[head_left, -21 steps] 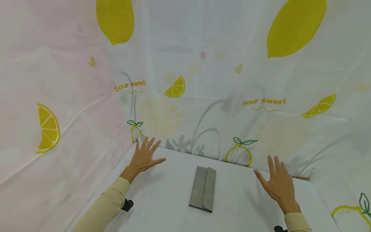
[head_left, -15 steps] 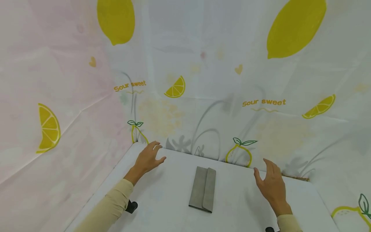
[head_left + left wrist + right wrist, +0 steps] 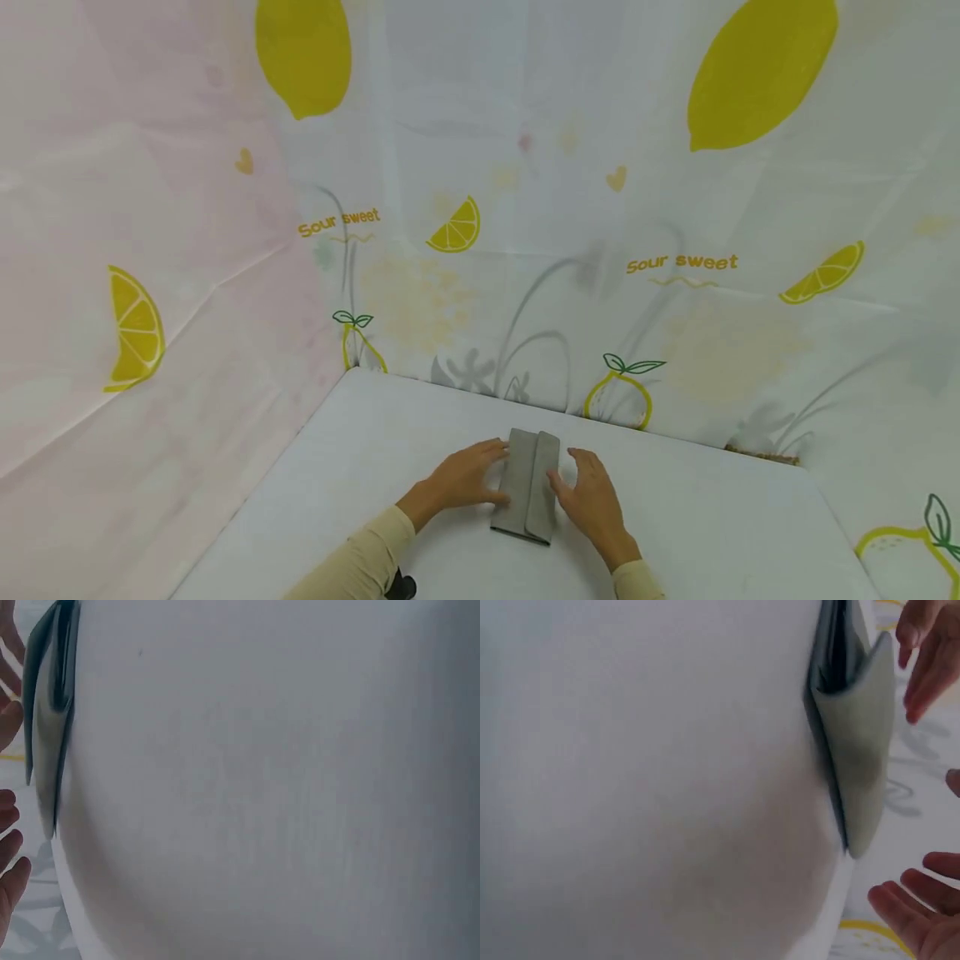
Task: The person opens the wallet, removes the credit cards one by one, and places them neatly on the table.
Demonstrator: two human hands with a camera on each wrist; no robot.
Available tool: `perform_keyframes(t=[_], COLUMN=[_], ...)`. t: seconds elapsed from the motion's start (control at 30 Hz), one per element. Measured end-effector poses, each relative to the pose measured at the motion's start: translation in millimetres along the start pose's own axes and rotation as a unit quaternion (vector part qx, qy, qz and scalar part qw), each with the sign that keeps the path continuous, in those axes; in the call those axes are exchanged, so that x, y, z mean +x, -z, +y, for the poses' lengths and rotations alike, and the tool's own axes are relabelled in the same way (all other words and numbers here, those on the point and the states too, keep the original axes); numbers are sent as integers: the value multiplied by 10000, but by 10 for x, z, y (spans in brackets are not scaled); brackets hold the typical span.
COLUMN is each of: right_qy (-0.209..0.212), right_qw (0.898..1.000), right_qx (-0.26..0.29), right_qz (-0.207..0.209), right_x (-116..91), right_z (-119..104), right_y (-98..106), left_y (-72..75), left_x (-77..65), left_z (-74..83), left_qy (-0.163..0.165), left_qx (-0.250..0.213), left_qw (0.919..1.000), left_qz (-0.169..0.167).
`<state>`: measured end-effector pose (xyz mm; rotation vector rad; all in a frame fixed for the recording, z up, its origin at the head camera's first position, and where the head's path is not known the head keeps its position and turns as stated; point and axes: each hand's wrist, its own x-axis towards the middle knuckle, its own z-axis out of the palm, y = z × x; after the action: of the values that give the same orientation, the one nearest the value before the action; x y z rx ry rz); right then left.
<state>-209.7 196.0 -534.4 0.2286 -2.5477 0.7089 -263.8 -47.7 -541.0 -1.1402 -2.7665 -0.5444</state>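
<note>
We see 1 grey case (image 3: 523,483) on the white table (image 3: 390,429).
Just beside its 2 long edges, the left hand (image 3: 467,479) and the right hand (image 3: 596,500) show relaxed, parted fingers, gripping nothing; we cannot tell whether they touch it. A lemon-print backdrop (image 3: 540,308) stands behind.

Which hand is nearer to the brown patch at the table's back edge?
Right. The right hand is left of the brown patch, by the grey case. The left hand is farther left, on the case's other side.
</note>
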Motion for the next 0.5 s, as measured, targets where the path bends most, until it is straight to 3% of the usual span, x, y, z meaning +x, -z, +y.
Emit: perform_keyframes(t=[0.1, 0.2, 0.5], right_qy=[-122, -223, -289], right_qw=[9980, 9953, 9963], right_qx=[-98, -68, -144], right_qz=[-606, -937, -792], right_x=[-40, -52, -49], right_z=[-74, -124, -188], right_y=[-144, -250, -344], left_y=[-117, -172, -177], left_x=[9, 11, 48], left_z=[93, 146, 213], left_qy=[-55, -114, -345], left_qx=[-166, -355, -252], left_qw=[9986, 9972, 9972], left_qz=[-492, -649, -617])
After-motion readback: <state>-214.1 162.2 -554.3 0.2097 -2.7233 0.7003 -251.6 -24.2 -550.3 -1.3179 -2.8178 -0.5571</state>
